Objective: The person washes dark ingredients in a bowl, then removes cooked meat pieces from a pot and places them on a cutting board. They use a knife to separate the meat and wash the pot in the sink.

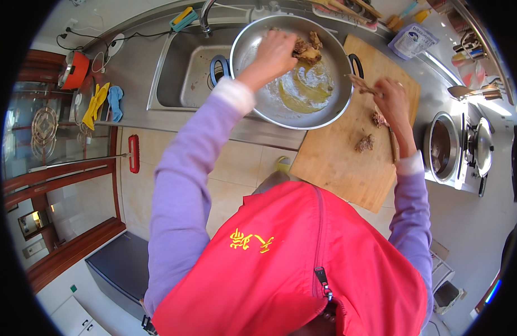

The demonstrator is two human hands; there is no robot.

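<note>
A wide metal pan (258, 103) with dark handles rests partly over the sink and partly over a wooden cutting board (325, 164). Inside it are several chunks of cooked, bony meat (309, 54) and a pool of yellowish liquid (302, 90). My left hand (273, 54) reaches into the pan beside these chunks; its fingertips are hidden, so whether it grips one is unclear. Over the board, my right hand (391, 95) holds a thin strip of bony meat (362, 86) by one end, near the pan's right rim. Two smaller meat pieces, one a ragged lump (364, 143), lie on the board below.
What looks like a knife (394, 145) lies at the board's right edge. Left of the pan is a steel sink (174, 80) under a faucet (205, 19). A metal basin (442, 147) stands beside the stove at right. Yellow gloves (96, 105) hang at the counter's left end.
</note>
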